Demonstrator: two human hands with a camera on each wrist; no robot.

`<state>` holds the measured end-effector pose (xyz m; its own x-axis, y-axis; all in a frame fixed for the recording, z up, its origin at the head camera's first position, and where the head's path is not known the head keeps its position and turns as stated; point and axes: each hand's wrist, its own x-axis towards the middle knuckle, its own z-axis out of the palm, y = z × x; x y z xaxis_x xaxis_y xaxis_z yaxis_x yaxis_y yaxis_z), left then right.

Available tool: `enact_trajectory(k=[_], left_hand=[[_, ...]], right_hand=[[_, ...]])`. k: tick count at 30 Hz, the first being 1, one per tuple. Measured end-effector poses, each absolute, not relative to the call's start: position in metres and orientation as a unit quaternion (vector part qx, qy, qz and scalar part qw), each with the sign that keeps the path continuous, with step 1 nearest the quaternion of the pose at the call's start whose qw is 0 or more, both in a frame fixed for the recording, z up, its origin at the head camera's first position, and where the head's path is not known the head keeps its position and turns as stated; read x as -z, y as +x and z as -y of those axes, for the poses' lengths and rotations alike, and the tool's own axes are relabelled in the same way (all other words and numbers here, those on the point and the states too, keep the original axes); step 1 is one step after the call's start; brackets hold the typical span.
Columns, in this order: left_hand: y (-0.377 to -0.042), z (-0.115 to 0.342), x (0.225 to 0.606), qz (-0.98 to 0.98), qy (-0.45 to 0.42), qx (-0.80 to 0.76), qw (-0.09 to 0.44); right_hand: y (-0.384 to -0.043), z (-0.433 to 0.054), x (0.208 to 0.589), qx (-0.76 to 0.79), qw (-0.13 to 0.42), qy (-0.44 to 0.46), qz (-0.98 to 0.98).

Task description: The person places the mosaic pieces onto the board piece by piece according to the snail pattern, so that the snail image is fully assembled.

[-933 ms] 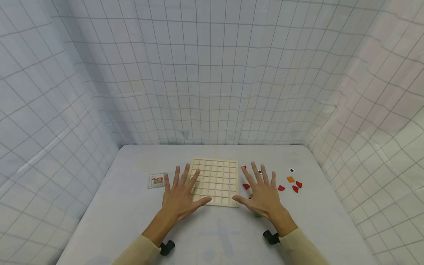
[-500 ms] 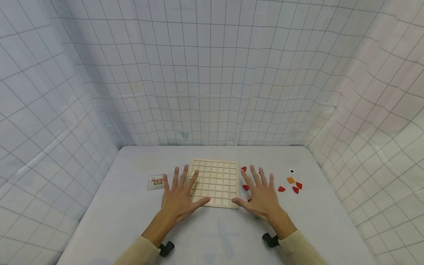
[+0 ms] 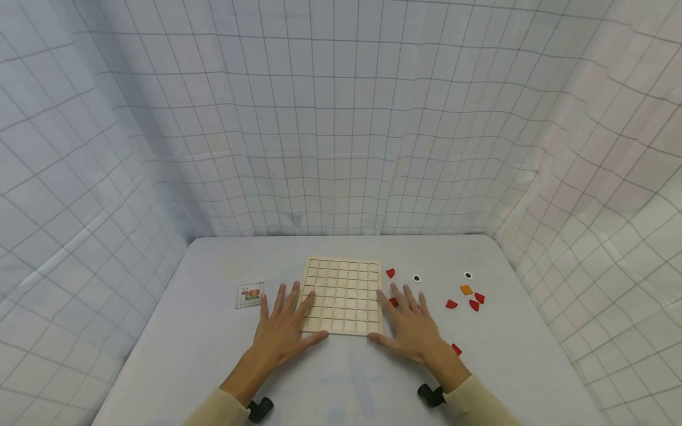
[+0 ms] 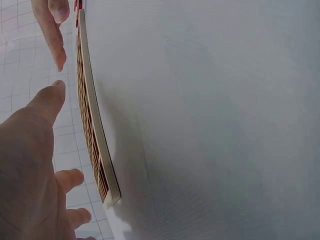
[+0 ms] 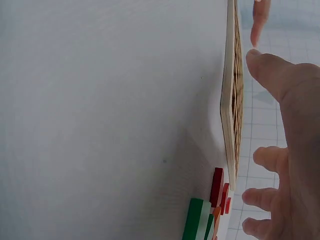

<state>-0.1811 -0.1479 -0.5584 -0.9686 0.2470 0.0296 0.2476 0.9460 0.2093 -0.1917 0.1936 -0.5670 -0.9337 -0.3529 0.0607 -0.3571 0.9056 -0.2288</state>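
A pale wooden board with a grid of square cells [image 3: 343, 296] lies on the white table, with no pieces in its cells. My left hand [image 3: 279, 334] is spread over its near left corner, fingers straight, holding nothing. Over the near right edge, my right hand [image 3: 412, 331] is spread likewise and holds nothing. In both wrist views the hands hover above the table, apart from the board. Beneath the right hand, the right wrist view shows a green block [image 5: 193, 220] and a red block [image 5: 217, 187], hidden from the head view.
A small gridded picture card [image 3: 249, 294] lies left of the board. To the right are red wedge pieces [image 3: 451, 304], an orange square [image 3: 466, 290] and two white discs with black centres [image 3: 417, 278]. Gridded white curtains [image 3: 341, 148] enclose the table.
Both hands have shifted slightly down toward the near edge of the head view, fingers still spread. A white disc behind the right fingers and a red piece beside the right wrist now show.
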Motion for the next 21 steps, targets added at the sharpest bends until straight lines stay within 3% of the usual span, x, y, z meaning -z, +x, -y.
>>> enact_trajectory(k=[8,21], left_hand=[[-0.1726,0.1536,0.5568,0.981,-0.125,0.138,-0.055],[-0.1703,0.153,0.5561,0.977,-0.129,0.161,-0.054]], right_hand=[[-0.1877,-0.1888,0.5705,-0.109,-0.022,0.196,0.974],[-0.1914,-0.1856,0.5675,-0.087,0.004,0.226,0.97]])
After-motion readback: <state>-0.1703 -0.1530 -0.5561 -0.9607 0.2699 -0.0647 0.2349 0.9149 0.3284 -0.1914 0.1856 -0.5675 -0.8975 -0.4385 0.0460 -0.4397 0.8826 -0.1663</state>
